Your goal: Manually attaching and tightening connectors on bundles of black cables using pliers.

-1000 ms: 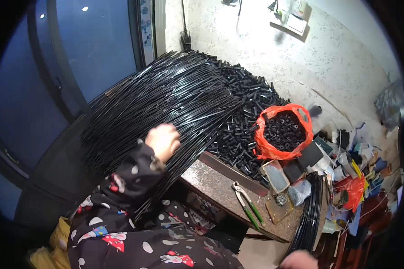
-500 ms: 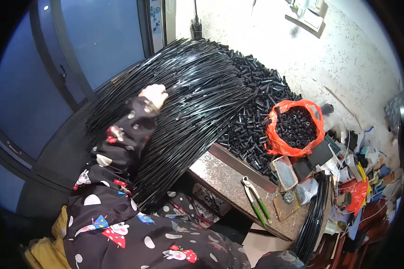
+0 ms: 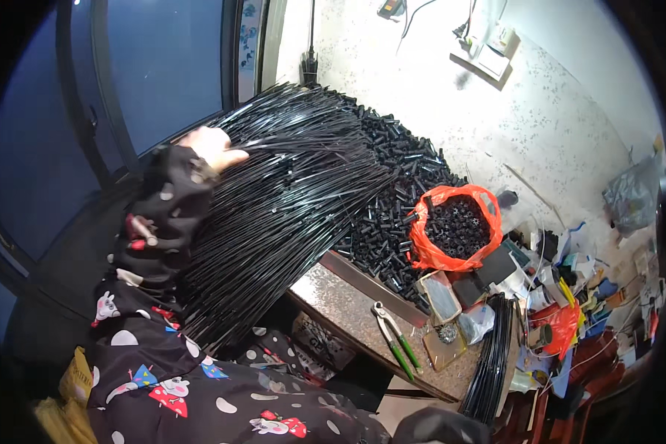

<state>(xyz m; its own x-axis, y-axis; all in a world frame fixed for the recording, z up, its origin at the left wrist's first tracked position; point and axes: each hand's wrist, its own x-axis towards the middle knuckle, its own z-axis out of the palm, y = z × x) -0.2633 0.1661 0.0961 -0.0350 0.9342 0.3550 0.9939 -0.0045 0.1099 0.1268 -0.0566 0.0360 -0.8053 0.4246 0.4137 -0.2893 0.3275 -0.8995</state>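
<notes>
A great heap of long, thin black rods fans out across the table in front of me. At its far left side, my left hand is closed around a bunch of these rods, thumb lying along the near side. The gripped bunch stretches rightward from the fist across the top of the heap. How many rods it holds is too fine to make out. My right hand is not in view; a dark rounded piece of clothing shows at the lower edge.
Short black tubes are piled right of the rods, beside an orange-red plastic bag of small black parts. Green-handled pliers lie near the table's front edge. Another rod bundle and clutter sit at right. A window borders the left.
My left hand has shifted slightly left and farther out over the heap, and a bunch of rods now shows clearly in its grip. The whole view has swung a little.
</notes>
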